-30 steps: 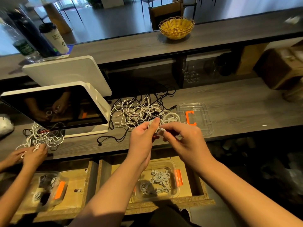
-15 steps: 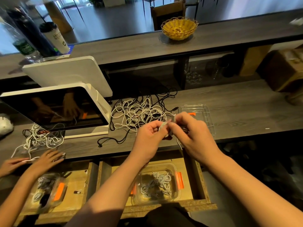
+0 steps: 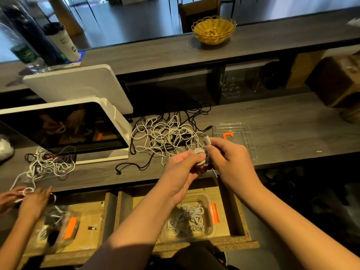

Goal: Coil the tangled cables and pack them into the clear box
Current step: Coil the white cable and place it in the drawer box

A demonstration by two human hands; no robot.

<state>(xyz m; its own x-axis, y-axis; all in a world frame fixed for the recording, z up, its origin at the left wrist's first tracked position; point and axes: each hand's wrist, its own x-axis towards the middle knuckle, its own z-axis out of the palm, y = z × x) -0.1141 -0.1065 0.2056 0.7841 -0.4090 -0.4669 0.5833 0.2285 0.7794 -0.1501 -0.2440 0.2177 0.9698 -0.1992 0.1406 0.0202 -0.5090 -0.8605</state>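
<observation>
both hands (image 3: 206,162) pinch white coil (image 3: 199,154) over grey wood counter (image 3: 282,123); yellow basket (image 3: 213,30) on upper ledge.

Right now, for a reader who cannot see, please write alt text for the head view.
Both hands, left hand and right hand, hold a small white cable coil over a grey counter, beside a tangled cable pile. Below, a clear box in an open drawer holds coiled cables.

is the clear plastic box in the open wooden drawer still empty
No, the clear plastic box in the open wooden drawer already holds several coiled white cables.
</observation>
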